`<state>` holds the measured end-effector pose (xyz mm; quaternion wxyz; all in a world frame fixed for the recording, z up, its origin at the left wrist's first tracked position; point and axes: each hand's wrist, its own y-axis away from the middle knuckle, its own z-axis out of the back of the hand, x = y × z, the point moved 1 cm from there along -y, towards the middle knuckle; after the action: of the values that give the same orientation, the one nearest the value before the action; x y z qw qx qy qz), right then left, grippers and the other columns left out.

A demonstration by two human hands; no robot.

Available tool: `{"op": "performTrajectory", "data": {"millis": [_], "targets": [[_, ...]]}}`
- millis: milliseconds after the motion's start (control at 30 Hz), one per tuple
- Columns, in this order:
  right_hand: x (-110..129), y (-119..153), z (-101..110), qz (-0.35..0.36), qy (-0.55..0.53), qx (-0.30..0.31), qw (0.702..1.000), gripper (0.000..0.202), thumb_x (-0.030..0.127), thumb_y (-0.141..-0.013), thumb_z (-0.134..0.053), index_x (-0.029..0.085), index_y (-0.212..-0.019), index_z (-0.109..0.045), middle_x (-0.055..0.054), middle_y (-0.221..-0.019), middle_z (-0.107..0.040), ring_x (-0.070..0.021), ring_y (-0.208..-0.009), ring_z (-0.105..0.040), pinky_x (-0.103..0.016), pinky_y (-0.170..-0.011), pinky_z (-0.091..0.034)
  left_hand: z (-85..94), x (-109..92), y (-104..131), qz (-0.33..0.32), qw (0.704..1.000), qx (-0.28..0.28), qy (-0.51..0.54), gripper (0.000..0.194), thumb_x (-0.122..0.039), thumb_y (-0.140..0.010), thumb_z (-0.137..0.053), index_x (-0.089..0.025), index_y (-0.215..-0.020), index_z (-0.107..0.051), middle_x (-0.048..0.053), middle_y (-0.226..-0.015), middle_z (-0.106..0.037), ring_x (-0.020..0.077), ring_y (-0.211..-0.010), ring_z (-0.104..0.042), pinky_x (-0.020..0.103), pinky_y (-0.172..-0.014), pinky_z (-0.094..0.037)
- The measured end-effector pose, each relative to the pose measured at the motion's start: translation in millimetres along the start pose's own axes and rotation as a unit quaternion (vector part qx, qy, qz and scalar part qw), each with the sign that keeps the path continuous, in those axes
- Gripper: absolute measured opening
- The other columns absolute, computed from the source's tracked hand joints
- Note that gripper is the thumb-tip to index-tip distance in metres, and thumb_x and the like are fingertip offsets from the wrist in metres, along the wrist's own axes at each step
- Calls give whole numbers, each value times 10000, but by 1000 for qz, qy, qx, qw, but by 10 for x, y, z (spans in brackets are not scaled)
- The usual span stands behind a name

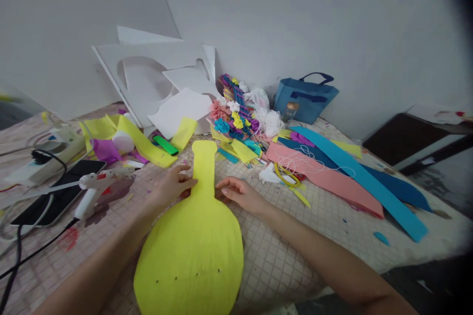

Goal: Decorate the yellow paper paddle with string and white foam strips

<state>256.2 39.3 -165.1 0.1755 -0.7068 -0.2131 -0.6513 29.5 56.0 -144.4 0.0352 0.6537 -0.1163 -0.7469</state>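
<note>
A yellow guitar-like shape (pixel 192 246) with a narrow neck and a wide round body lies flat on the tiled-pattern table (pixel 273 251). Several small dark holes run in a row across its lower body. At the left edge of the neck is my left hand (pixel 176 183), its fingers apart and curved, fingertips at the yellow edge. My right hand (pixel 236 193) is on the other side, by the base of the neck, with bent, loosely parted fingers. Neither hand is closed around the shape.
On the left are a white glue gun (pixel 96 187), a black phone (pixel 59 197) and a power strip (pixel 44 162). White cut boards (pixel 148 74) lean on the wall. Crepe flowers (pixel 232 118), a blue bag (pixel 306 98) and coloured strips (pixel 325 177) lie behind and right.
</note>
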Motion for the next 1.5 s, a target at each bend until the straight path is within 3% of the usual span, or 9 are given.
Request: {"op": "performTrajectory", "data": {"millis": [267,433,533,800,1100,1200,1333,1433,1500], "targets": [[61,19,8,0,92,40,995,293,451,-828,-618,171,-915,-621,-10,-808,-614,-107,-697,-545,-241,-653,-413,47,-116,44,44,998,-24,-26,510,-314,-611,-711,-161,-1056,-515,-15,-701,-632,138,-521,-600,236,-479,-442],[32,16,42,-6,72,63,995,340,452,-782,-679,172,-957,-595,-10,-850,-605,-102,-711,-551,-238,-669,-411,58,-75,3,38,998,-42,-17,498,-313,-611,-731,-175,-1043,-525,-2,-718,-646,164,-588,-645,261,-534,-495],[30,23,60,-1,57,80,995,396,429,-756,-715,169,-1016,-571,-19,-895,-606,-109,-759,-572,-248,-711,-425,95,-44,-52,21,998,-62,-6,518,-340,-605,-742,-180,-1051,-531,5,-723,-651,171,-606,-657,272,-558,-510],[79,48,153,-19,92,70,993,384,424,-799,-666,195,-1083,-548,-37,-970,-607,-118,-768,-581,-239,-653,-444,191,14,-154,-41,994,-52,-84,485,-475,-660,-691,-141,-996,-586,67,-756,-682,201,-629,-670,327,-589,-549],[83,95,33,28,196,57,979,285,349,-873,-560,214,-1123,-582,-76,-1035,-658,-184,-905,-629,-329,-781,-500,243,20,-126,-150,948,-126,-253,143,-282,-741,-585,-192,-818,-665,43,-821,-703,179,-703,-622,273,-669,-470],[126,84,87,42,278,-11,960,239,327,-865,-548,204,-1055,-628,-75,-961,-678,-189,-843,-636,-325,-735,-505,219,-9,-90,-160,937,-121,-285,130,-257,-751,-552,-195,-778,-664,36,-770,-697,173,-663,-617,264,-643,-450],[276,-9,368,73,379,-87,918,208,300,-871,-498,185,-943,-656,-60,-841,-682,-175,-690,-623,-306,-641,-480,214,-47,-48,-173,930,-115,-305,139,-257,-755,-533,-195,-773,-655,38,-762,-691,177,-663,-617,262,-633,-437],[433,-146,608,118,511,-136,840,195,227,-876,-476,166,-899,-660,-68,-854,-685,-185,-762,-620,-307,-710,-458,202,-73,-26,-178,928,-106,-309,155,-273,-762,-527,-182,-786,-651,49,-739,-682,180,-640,-613,268,-615,-428],[494,-267,688,98,595,-132,787,177,200,-880,-485,158,-915,-654,-72,-899,-682,-181,-814,-621,-294,-752,-445,185,-87,-11,-179,929,-96,-308,161,-283,-762,-531,-182,-793,-652,42,-698,-671,171,-592,-599,266,-587,-421]]}}
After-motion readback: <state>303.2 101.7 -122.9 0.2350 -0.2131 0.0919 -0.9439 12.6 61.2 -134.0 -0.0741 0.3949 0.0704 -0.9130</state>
